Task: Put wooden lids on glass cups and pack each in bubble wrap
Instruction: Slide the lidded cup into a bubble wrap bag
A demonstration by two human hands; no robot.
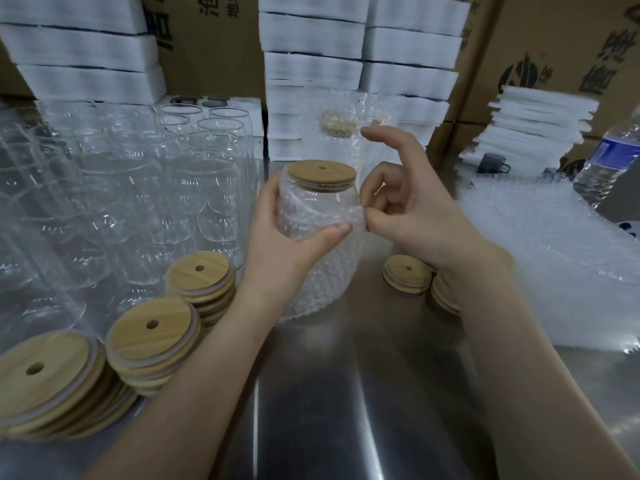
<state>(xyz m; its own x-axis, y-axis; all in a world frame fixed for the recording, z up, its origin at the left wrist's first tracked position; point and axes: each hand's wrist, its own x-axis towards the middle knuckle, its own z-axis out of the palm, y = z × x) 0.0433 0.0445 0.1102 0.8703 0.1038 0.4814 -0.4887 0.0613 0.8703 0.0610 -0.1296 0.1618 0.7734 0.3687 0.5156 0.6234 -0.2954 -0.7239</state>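
A glass cup with a wooden lid on top sits in a bubble wrap sleeve above the metal table. My left hand grips the wrapped cup from the left, thumb across its front. My right hand pinches the sleeve's edge at the cup's right side, index finger raised. Behind stands another wrapped, lidded cup. Stacks of wooden lids lie at the front left, and more lids sit under my right wrist.
Many bare glass cups crowd the left half of the steel table. A pile of bubble wrap lies on the right, with a water bottle and foam sheets beyond. White boxes and cartons line the back.
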